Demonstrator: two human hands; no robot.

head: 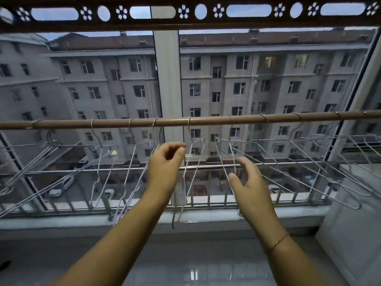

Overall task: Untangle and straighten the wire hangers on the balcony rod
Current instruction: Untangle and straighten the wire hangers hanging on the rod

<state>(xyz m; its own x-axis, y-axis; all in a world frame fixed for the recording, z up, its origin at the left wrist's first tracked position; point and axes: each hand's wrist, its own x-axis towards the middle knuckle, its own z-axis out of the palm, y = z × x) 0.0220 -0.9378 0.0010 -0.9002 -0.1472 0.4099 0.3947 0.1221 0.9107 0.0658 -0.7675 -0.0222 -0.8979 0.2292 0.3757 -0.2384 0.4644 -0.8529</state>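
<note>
While both arms reach out over the bare floor, the left hand (165, 162) curls its fingers loosely near one wire hanger (192, 162), and I cannot tell if it pinches the wire. The right hand (248, 182) is spread open, thumb touching another hanger (225, 159). More hangers hang along the balcony rod (185, 120), some crossed over. Behind them is the window rail (123, 169).

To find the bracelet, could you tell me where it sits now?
The thin gold chain bracelet circles the right wrist, lower right in the head view, below the right hand.
</note>
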